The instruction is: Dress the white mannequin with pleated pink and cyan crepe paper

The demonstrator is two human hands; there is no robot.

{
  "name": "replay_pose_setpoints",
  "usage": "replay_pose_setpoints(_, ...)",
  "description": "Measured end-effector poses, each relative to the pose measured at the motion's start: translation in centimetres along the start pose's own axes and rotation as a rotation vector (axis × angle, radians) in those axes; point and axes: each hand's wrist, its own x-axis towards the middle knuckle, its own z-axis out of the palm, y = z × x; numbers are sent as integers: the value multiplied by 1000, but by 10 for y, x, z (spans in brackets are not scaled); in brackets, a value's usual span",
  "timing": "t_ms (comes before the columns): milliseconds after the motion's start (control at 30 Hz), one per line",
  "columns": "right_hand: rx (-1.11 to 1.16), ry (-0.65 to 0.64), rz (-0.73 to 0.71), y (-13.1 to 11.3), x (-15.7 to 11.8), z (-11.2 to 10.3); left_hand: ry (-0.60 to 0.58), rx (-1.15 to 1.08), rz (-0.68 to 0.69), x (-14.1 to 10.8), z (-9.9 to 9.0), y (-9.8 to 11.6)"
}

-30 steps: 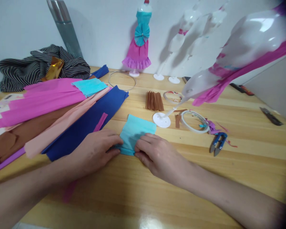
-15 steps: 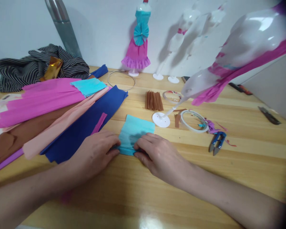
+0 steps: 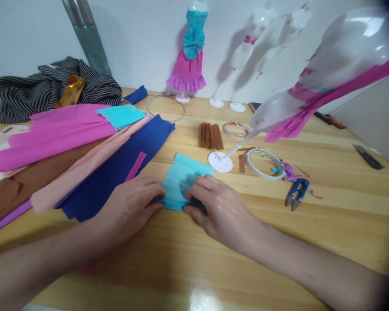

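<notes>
A light blue piece of crepe paper (image 3: 178,179) lies on the wooden table, its near edge folded into a narrow band. My left hand (image 3: 134,198) pinches the left end of that fold between thumb and fingers. Toward the right end, my right hand (image 3: 214,203) has its thumb under the near edge and its curled fingers on top, closed on the paper. Behind the sheet sits a pleated piece of brown crepe paper (image 3: 210,136). A white mannequin (image 3: 330,73) with a pink strip around it leans over the table on a round white base.
Crepe paper sheets in pink, brown, peach and dark blue (image 3: 116,172) spread at the left. Thread snips (image 3: 297,194), a roll of tape (image 3: 266,163) and a knife (image 3: 368,157) lie at the right. A dressed mannequin (image 3: 189,65) stands by the wall, with striped cloth (image 3: 22,95) farther left.
The right hand's fingers have lifted and curled slightly while staying at the fold. My left hand keeps its pinch. The whole view has shifted a little.
</notes>
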Motion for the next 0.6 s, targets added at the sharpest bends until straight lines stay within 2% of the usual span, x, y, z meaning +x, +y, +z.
replay_pose_setpoints(400,56,10,-18,0,-1,2,8,-60,-46,3,0,4)
replay_pose_setpoints(600,43,18,-44,-1,-1,3,70,-41,24,-1,4,2)
